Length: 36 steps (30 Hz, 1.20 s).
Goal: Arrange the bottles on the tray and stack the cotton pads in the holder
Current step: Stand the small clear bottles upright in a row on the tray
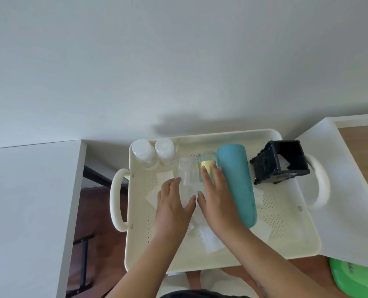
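clear bottle (185,175): lies on its side mid-tray, between both hands
left hand (174,204): fingers straight, thumb spread, touching it, no grip
right hand (217,196): flat over gold-banded bottle (207,166), fingers extended, holds nothing
risk: bottles likely roll on tray (292,224); a nudge could shove the lying teal bottle (236,186) and drag cotton pads (213,241)
holder (264,166): tipped over at far right corner; pad inside could slip out
unclear: clear bottle's outline and cap; pads under the hands
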Tool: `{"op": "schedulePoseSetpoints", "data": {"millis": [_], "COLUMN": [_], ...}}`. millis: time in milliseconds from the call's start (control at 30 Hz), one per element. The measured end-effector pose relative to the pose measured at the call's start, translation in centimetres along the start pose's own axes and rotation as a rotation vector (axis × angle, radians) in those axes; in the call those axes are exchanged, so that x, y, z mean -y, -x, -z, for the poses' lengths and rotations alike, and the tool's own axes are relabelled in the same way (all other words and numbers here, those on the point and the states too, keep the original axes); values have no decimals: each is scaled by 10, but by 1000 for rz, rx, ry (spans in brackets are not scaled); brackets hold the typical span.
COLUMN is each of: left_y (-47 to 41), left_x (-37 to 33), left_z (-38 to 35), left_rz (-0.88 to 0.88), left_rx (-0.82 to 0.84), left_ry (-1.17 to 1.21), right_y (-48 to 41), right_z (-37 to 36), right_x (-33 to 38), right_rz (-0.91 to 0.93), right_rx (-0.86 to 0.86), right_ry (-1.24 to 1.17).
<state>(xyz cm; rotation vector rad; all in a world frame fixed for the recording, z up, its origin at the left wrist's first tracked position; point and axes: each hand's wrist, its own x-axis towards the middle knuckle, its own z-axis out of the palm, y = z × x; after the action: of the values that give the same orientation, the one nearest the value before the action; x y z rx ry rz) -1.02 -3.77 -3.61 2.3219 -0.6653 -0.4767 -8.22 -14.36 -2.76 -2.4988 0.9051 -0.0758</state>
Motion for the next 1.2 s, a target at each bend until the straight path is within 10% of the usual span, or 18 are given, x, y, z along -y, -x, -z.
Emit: {"op": "schedulePoseSetpoints", "data": {"millis": [667, 1200], "left_y": [3, -52], "left_x": [-5, -53], "left_z": [3, 48], "left_rz": [77, -358], "left_rx": [-8, -65], "left_ry": [130, -247], "right_y": [-9, -45], "right_z": [-1, 57], "right_x": [2, -4], "right_rz": [-71, 100], "right_rx": [-15, -112], "right_ry": [-44, -140]}}
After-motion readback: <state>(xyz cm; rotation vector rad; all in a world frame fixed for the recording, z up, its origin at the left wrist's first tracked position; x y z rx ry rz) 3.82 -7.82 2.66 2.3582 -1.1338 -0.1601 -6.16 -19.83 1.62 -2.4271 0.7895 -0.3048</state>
